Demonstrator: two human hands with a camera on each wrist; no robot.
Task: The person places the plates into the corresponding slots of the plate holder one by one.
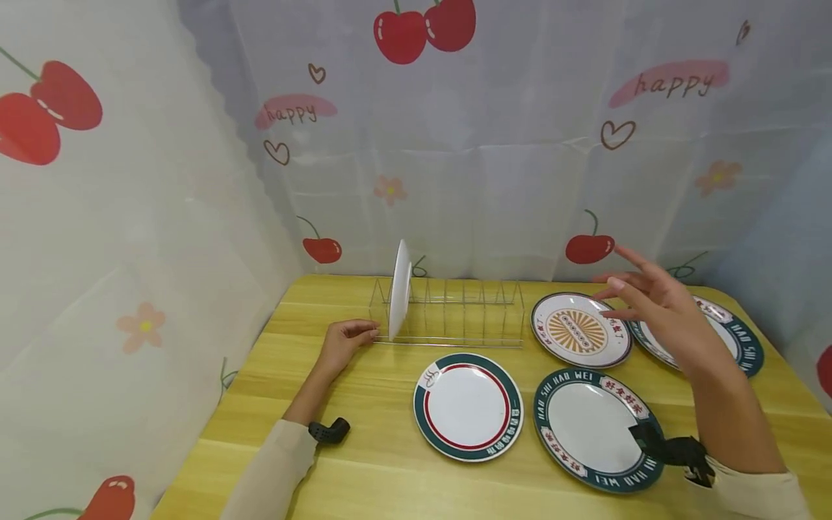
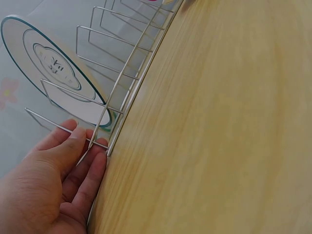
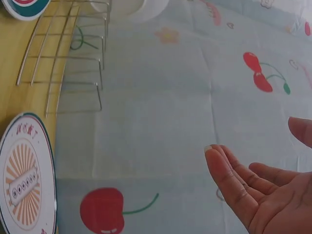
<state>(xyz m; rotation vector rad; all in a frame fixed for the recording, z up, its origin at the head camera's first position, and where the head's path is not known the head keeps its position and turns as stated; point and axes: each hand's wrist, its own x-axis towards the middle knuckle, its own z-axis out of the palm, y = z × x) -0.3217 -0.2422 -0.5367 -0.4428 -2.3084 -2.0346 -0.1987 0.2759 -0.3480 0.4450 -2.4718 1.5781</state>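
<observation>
At the left end of the silver wire dish rack (image 1: 448,344), on the yellow wood-grain table (image 1: 370,448), I see the left hand (image 1: 342,344) low, its thumb and fingers pinching the corner wire. A round white ceramic plate (image 1: 400,292) stands on edge in the rack, near that hand. On my other side, the right hand (image 1: 672,314) is raised over the round white plate with an orange sunburst (image 1: 575,331), fingers apart and loosely extended, holding nothing.

cream sleeves (image 1: 273,462); black left wristpiece (image 1: 331,432); black right wristpiece (image 1: 679,453); bare fingers (image 3: 228,178)
</observation>
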